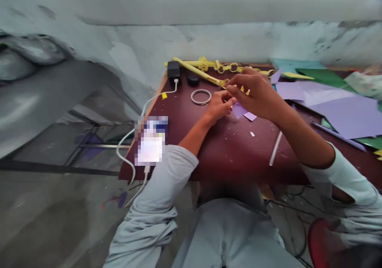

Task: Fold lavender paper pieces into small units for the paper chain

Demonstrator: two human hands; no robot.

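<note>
My left hand (pixel 220 108) rests low over the maroon table (pixel 227 152), fingers curled together beside small pieces of purple paper (pixel 239 110). Above and to its right, my right hand (pixel 253 95) is bent down with thumb and fingers pinched close. What either hand grips is too small or hidden to make out. Yellow rolled-paper sticks (pixel 198 70) and a chain of yellow paper rings (pixel 234 67) lie just behind the hands. A thin roll of tape (pixel 201 102) lies flat to the left of my left hand.
A black charger (pixel 173 70) and a black round piece (pixel 192 80) sit at the back left. A white cable runs to a blurred-out phone (pixel 151 140). Purple sheets (pixel 346 113) and green sheets (pixel 325 79) spread over the right side. A white strip (pixel 275 148) lies nearer.
</note>
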